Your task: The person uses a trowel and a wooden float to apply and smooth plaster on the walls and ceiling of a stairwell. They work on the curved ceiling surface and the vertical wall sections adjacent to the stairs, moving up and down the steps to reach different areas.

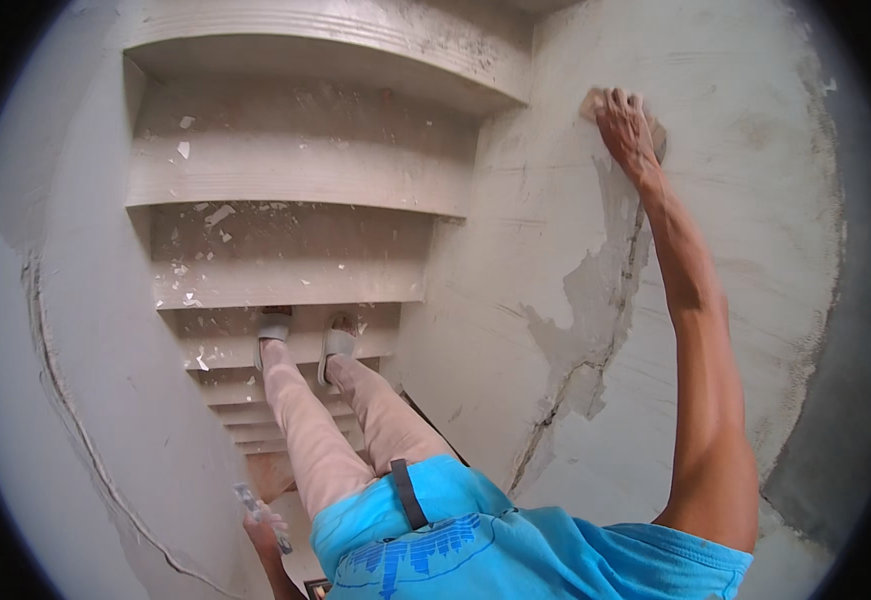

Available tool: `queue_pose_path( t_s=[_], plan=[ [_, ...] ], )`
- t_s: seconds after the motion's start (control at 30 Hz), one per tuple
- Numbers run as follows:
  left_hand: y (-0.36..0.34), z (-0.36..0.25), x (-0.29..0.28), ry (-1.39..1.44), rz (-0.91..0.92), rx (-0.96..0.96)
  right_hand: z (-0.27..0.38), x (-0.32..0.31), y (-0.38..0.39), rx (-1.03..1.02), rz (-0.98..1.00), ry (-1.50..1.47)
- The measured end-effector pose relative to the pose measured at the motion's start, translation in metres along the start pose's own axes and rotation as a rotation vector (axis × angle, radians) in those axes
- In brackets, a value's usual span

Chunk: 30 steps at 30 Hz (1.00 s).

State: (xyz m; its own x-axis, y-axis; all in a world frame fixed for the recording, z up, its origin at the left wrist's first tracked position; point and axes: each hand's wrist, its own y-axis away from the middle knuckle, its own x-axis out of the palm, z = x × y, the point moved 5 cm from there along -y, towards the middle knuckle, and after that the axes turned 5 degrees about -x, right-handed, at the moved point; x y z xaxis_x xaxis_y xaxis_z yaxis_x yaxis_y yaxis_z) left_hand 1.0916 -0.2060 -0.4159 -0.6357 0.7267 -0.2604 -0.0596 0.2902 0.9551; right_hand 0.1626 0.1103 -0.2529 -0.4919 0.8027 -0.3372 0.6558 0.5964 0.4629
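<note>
High on the right wall point(545, 180), my right hand point(623, 125) is closed over a flat tan and grey block point(659, 140) and presses it to the plaster. Most of the block hides under the fingers. A long jagged crack point(623, 290) runs down the wall below that hand, with darker grey patches where the surface coat has come off. Low by my left side, my left hand point(263, 528) grips a narrow grey tool point(245, 494) that sticks up past the fingers; its exact kind is too small to make out. The left forearm shows only in part.
Concrete stairs point(285, 245) rise ahead, strewn with white flakes point(219, 215). My feet stand on one step in grey slippers point(336, 342). Another filled groove or crack point(75, 430) curves down the left wall point(145, 400). A darker grey surface point(845, 430) lies at the far right.
</note>
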Motion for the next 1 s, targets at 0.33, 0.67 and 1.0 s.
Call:
queue_pose_path(
  t_s=[0.33, 0.67, 1.0],
  plan=[
    [0.02, -0.001, -0.005, 0.012, -0.101, -0.077, 0.242, 0.057, 0.079, -0.555, 0.279, -0.169],
    [0.014, -0.015, -0.008, -0.079, -0.119, -0.023, 0.236, 0.026, 0.039, -0.347, -0.074, 0.01],
    [0.019, -0.008, -0.007, -0.198, -0.077, -0.105, 0.162, 0.028, -0.026, -0.068, -0.015, -0.029]
  ],
)
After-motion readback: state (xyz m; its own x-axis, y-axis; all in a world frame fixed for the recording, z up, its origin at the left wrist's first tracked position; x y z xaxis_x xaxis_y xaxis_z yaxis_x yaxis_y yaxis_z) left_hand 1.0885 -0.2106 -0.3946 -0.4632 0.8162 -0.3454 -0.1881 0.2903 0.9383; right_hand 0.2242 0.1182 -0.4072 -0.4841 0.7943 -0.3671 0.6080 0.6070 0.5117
